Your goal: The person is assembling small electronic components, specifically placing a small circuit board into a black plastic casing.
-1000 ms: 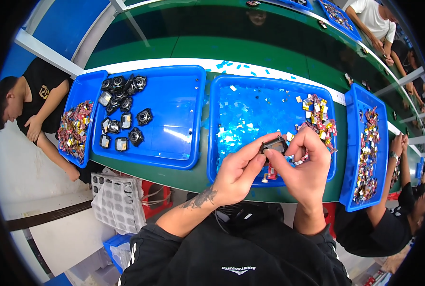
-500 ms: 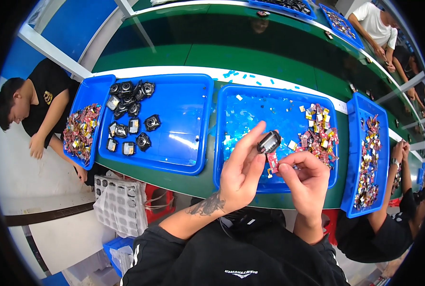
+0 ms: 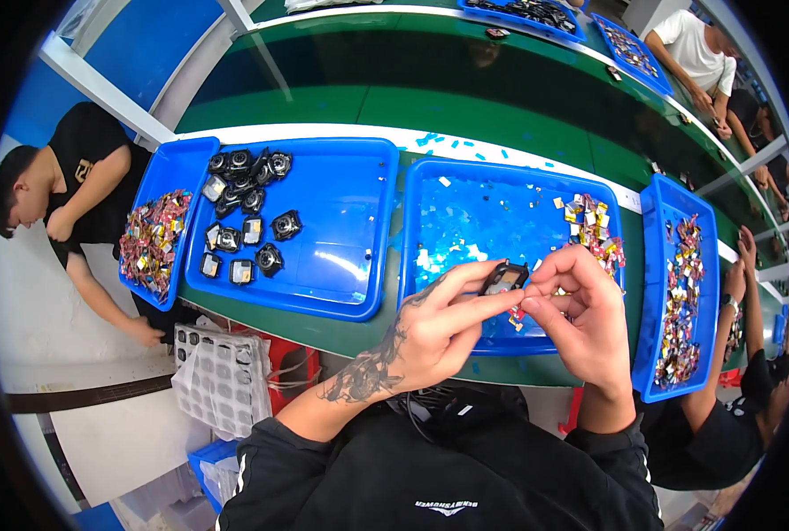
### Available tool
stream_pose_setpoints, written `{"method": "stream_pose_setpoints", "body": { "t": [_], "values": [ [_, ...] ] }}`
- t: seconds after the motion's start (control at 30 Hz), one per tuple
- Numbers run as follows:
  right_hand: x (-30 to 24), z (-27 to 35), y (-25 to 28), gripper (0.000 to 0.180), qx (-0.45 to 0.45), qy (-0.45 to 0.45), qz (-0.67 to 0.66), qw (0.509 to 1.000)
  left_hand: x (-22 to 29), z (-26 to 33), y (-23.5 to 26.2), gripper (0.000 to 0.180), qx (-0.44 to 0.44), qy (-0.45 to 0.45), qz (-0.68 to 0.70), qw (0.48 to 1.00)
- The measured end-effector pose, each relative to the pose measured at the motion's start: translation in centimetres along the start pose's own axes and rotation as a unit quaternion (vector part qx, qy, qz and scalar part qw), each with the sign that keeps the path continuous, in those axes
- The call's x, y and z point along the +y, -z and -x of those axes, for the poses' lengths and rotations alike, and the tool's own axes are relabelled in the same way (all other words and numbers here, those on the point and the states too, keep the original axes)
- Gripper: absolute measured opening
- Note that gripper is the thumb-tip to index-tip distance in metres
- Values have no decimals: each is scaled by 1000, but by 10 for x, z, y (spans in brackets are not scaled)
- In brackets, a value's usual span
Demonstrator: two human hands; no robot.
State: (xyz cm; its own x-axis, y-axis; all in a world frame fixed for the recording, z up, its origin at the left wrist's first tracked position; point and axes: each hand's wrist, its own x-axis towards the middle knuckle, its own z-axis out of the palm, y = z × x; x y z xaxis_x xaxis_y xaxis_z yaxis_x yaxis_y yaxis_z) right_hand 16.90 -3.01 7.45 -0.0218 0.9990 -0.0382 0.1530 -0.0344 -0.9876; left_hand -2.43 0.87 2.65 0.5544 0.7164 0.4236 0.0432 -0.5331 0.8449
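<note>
My left hand (image 3: 434, 336) is closed round a black smartwatch case (image 3: 506, 278), its fingers stretched along the near side. The case is held above the near edge of a blue tray, its open inner side partly showing. My right hand (image 3: 583, 310) meets it from the right, thumb and forefinger pinched at its near right edge; what sits between those fingertips is hidden. Just below the fingertips a small red circuit board (image 3: 516, 319) shows, and I cannot tell whether it is still joined to the case. Behind my right hand, red boards with yellow-and-silver parts (image 3: 595, 232) lie heaped in the tray.
The blue tray (image 3: 409, 230) in front holds scattered blue film bits. To its left, another blue tray (image 3: 332, 305) carries several black watch cases (image 3: 251, 181). Narrow trays of red boards flank both (image 3: 157, 243) (image 3: 680, 310). Co-workers sit left (image 3: 93, 177) and right (image 3: 709, 442).
The watch case has turned and tilted in my left hand. My right fingers have moved from the hanging red board up to the case's edge, and both hands are closer together.
</note>
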Motion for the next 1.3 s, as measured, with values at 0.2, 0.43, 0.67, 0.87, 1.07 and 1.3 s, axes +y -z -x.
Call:
{"method": "stream_pose_setpoints", "body": {
  "t": [0.2, 0.43, 0.67, 0.87, 1.07, 1.3],
  "values": [
    [3, 1, -5, 19, 0, -12, -4, 1000, -2, 3, -5, 35, 50, 28, 4, 998],
    [18, 5, -8, 13, 43, -16, -66, 997, -3, 4, -7, 28, 112, -13, -68, 991],
    [19, -1, -3, 5, -8, -42, -23, 999, -6, 5, -3, 28, 100, -106, -165, 975],
    [30, 0, -7, 7, 3, 5, -6, 1000, -2, 10, -6, 20, 71, 188, 97, 975],
    [34, 3, -9, 8, 30, 83, 90, 992, -14, 13, -7, 18, 28, 253, 218, 942],
    [35, 6, -22, 19, 91, 56, 13, 994, -11, 4, -12, 16, 55, 297, 239, 923]
  ]
}}
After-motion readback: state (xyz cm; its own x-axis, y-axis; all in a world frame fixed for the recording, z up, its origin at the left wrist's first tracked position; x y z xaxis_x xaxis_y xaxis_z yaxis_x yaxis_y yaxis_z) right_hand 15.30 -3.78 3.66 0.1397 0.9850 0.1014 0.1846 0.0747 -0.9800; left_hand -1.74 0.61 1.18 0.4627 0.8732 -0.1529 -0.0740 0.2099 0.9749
